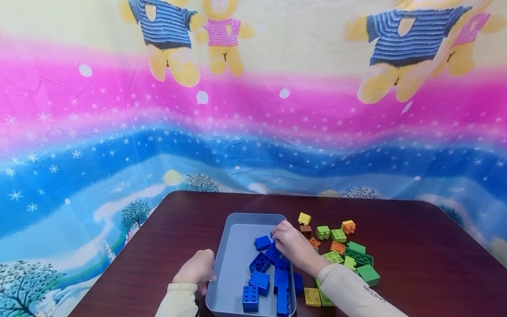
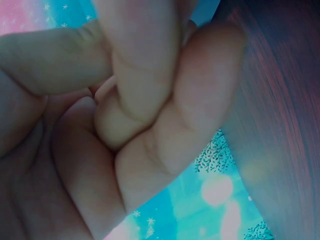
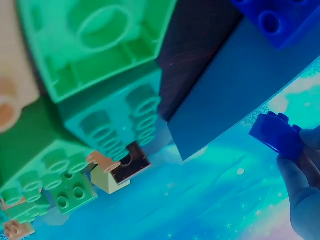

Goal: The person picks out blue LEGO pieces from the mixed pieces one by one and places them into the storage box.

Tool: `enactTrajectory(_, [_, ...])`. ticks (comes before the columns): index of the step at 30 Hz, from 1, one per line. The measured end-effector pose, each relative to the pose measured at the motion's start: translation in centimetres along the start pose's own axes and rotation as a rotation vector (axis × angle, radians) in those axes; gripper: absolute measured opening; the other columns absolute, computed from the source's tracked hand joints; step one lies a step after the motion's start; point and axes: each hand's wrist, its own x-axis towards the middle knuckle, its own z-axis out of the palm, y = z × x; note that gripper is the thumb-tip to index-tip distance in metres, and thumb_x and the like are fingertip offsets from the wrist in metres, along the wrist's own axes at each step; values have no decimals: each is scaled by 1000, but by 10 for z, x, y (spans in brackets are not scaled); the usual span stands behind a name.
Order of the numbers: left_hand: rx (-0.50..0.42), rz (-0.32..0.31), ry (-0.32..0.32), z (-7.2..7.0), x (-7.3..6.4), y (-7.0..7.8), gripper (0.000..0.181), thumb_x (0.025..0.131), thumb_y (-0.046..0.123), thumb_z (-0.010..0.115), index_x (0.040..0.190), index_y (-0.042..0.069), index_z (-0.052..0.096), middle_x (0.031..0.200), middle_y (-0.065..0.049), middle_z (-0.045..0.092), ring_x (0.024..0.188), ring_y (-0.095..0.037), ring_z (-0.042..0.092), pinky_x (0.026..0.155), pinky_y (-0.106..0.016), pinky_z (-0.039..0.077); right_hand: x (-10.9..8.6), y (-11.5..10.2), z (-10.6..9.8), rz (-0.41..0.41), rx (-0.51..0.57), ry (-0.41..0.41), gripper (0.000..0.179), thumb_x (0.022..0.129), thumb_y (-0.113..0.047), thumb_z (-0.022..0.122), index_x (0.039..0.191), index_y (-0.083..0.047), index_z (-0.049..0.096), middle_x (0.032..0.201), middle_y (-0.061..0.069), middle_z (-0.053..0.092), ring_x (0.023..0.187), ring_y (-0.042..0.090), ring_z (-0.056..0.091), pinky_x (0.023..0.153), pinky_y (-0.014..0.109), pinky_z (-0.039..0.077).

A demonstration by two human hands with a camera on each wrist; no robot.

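Note:
My right hand (image 1: 295, 246) is over the right side of a grey tray (image 1: 229, 246) and pinches a blue toy brick (image 3: 277, 135) between thumb and fingers. In the head view, only a sliver of that brick shows past the fingertips. Several other blue bricks (image 1: 250, 298) lie in the tray, mostly toward its right and near side. My left hand (image 1: 196, 268) grips the tray's left rim, its fingers curled in the left wrist view, where they hide most of the rim.
Right of the tray lies a loose group of bricks: green (image 1: 368, 275), light green (image 1: 322, 232), yellow (image 1: 304, 219), orange (image 1: 348, 226) and brown (image 1: 305, 230). Another blue brick (image 1: 298, 283) sits just outside the tray's right wall. A printed cloth (image 1: 253, 110) hangs behind the dark wooden table (image 1: 416, 246).

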Motion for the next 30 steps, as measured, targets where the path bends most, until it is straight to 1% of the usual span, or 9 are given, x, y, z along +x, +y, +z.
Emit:
enactTrajectory(3, [-3,0,-2,0,0,0,18,69,-11,67,72,-6,50,58,-14,52,32,-20,53,39,-28,46,2,-3,2,-24,6,13,10,71,6,68,78,1,67,86,7,62,83,16,53,69,23,49])
enactTrajectory(10, [-8,-16,-10,-1,1,0,17,69,-11,67,73,-7,50,60,-15,52,32,-20,53,42,-28,47,7,-10,11,-20,32,4,10,73,4,67,81,-1,68,89,6,62,85,15,53,71,21,49])
enactTrajectory(14, [-9,-9,-17,-1,0,0,18,70,-11,67,74,-7,50,61,-16,51,33,-21,53,44,-29,48,8,-13,15,-27,35,-3,9,73,4,67,81,-1,67,88,5,62,85,15,53,72,22,48])
enactTrajectory(18, [-11,3,-8,-1,0,1,19,69,-11,67,73,-6,49,61,-15,51,32,-21,53,45,-28,48,9,-17,19,-23,33,-29,8,74,3,67,81,-2,68,89,5,62,87,15,54,75,24,48])
enactTrajectory(21, [-9,9,0,0,-1,1,19,69,-11,67,72,-6,49,61,-15,51,32,-21,53,45,-28,48,11,-19,23,-21,26,-52,9,75,1,67,83,-3,68,90,4,62,88,14,54,74,22,48])
enactTrajectory(26, [2,6,5,0,-1,1,20,69,-11,67,72,-5,49,58,-13,50,32,-20,53,46,-27,49,14,-24,30,-41,34,-54,10,75,0,69,84,-4,69,89,4,62,86,14,53,72,17,47])
enactTrajectory(30, [16,7,15,1,-1,2,21,68,-11,68,71,-5,48,58,-13,50,32,-20,53,47,-27,49,17,-25,35,-49,42,-80,8,76,-1,67,84,-4,69,89,4,62,86,13,53,73,15,46])
